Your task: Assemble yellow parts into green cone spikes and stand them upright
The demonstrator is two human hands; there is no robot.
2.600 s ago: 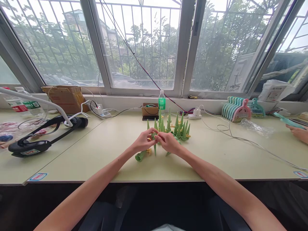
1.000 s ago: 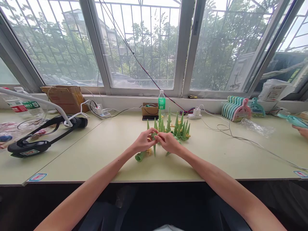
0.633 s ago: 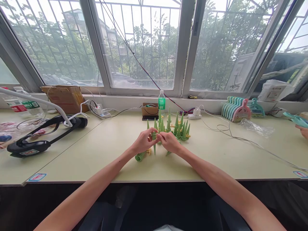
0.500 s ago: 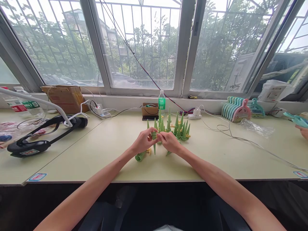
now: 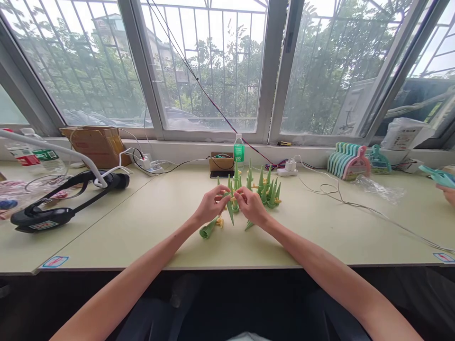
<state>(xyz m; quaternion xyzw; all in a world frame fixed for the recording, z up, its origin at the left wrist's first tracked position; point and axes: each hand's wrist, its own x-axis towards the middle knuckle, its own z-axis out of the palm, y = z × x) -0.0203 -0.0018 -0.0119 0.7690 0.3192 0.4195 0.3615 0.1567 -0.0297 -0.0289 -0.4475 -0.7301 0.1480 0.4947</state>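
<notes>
My left hand [image 5: 211, 204] is closed, its fingers pinching a green plant watering spike [image 5: 231, 215] whose tip points down above the table. Close beside it, my right hand [image 5: 251, 205] has thumb and fingers pressed together at the spike's upper end; a bit of yellow shows between the hands, but what the right fingertips hold is hidden. Below the left hand lies a hollow green spike [image 5: 206, 230] with a yellow valve [image 5: 220, 222] next to it. Another green spike [image 5: 250, 225] lies under the right hand. Behind, several green spikes [image 5: 261, 181] stand upright, some with yellow valves.
Past the spikes stand a green-labelled bottle [image 5: 239, 150] and a small brown box [image 5: 221, 163]. A black headset [image 5: 71, 201] sits left. Right are a power strip [image 5: 288, 169], a trailing cable [image 5: 377, 213] and pastel hangers [image 5: 350, 162]. Another person's hand [image 5: 448, 194] shows at the right edge.
The held spike has tilted, its tip swinging slightly right and up. My hands have moved a little apart, and the left fingers have shifted their hold.
</notes>
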